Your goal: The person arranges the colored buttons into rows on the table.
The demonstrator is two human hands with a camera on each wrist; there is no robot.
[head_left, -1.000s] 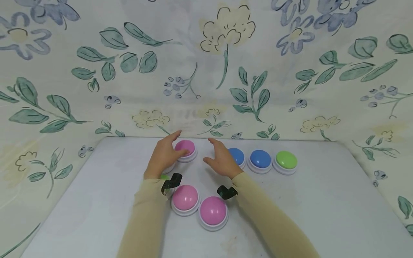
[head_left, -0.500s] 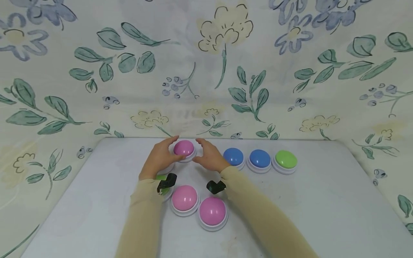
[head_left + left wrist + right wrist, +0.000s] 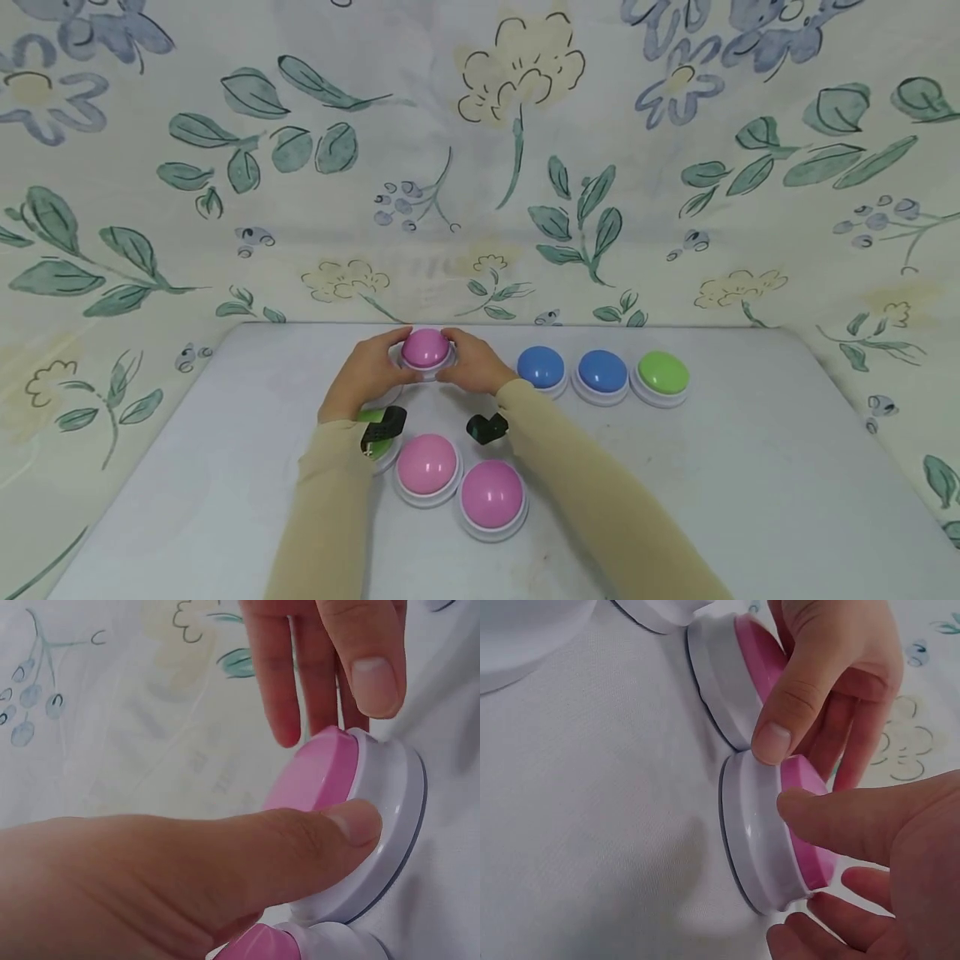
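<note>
A: Your right hand (image 3: 474, 364) moved left to the round, pink, plastic-looking button (image 3: 425, 348) with a white base.

B: It's far, left of middle. Your left hand (image 3: 362, 372) is just as close; both hands pinch it.

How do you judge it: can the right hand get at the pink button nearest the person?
Probably yes: the front pink button sits uncovered between the sleeves in the head view. The right hand would likely just need to leave the far pink button it curves around.
</note>
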